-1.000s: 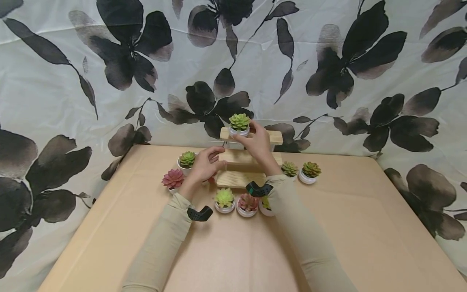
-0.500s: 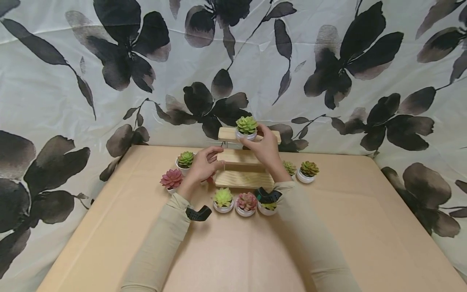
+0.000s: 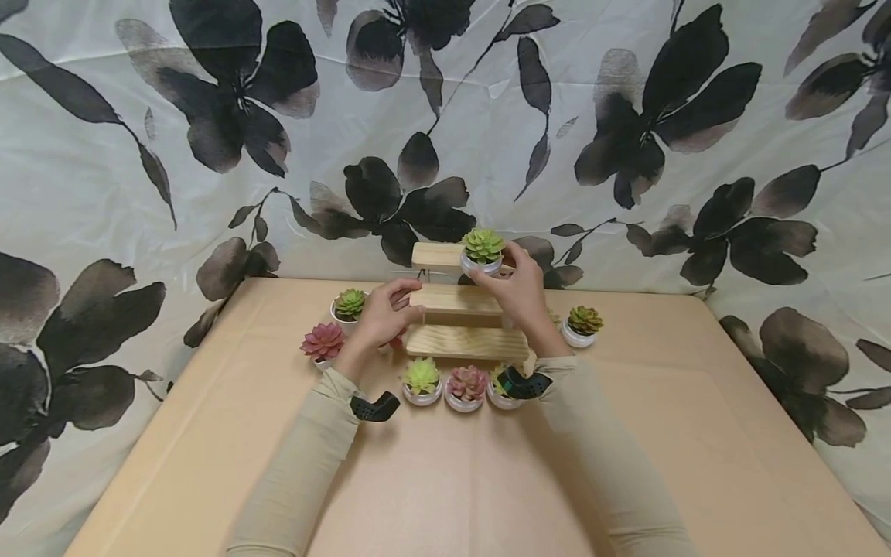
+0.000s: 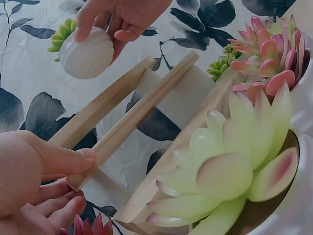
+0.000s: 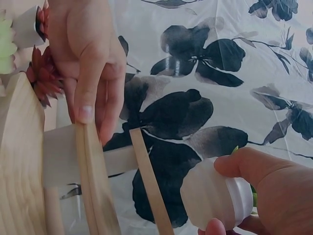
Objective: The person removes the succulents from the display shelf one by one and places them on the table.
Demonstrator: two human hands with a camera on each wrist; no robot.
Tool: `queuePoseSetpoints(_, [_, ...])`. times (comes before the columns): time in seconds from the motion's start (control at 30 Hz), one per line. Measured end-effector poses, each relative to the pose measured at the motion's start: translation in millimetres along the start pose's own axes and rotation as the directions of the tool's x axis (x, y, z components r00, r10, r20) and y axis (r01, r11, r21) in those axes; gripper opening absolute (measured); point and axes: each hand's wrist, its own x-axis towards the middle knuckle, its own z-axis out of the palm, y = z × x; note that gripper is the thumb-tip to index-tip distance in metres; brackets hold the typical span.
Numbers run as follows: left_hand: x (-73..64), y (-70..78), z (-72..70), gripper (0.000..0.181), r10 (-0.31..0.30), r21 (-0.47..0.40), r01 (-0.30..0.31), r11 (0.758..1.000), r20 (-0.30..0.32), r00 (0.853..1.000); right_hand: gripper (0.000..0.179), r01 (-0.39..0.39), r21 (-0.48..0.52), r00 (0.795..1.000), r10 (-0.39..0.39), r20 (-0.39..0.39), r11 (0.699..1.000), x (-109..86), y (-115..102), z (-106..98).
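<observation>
My right hand (image 3: 522,290) grips the white pot of a green succulent (image 3: 483,246) at the top tier (image 3: 435,254) of a wooden three-tier stand. In the right wrist view, the white pot (image 5: 208,193) appears tilted between thumb and fingers, apart from the top slat (image 5: 151,183). My left hand (image 3: 379,317) pinches the left end of the middle tier (image 3: 455,299); its thumb lies on top and its fingers curl beneath, as the left wrist view shows at the slat (image 4: 132,125). The lower tier (image 3: 466,343) bears nothing.
In front of the stand sit a pale green succulent (image 3: 421,377), a reddish one (image 3: 466,384) and another green one (image 3: 500,387). A pink succulent (image 3: 323,343) and a green one (image 3: 349,305) stand left; a dark green one (image 3: 583,322) stands right. Floral cloth (image 3: 487,116) hangs behind the table.
My right hand has carried the potted green succulent rightward along the top tier, from near its left end to past its middle. The left hand keeps its hold on the stand.
</observation>
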Motion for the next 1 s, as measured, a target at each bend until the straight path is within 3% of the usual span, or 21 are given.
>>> queuePoseSetpoints(0.37, [-1.5,0.7,0.6,0.042,0.011,-0.022,-0.011,1.000,0.009,1.000,0.064,0.031,-0.018,0.999,-0.032,-0.035,0.999,-11.9,12,-13])
queuePoseSetpoints(1.0, [-6.9,0.4,-4.4,0.042,-0.004,-0.001,0.004,1.000,0.020,1.000,0.065,-0.027,-0.033,0.999,0.025,-0.048,0.999,-35.0,27,-40])
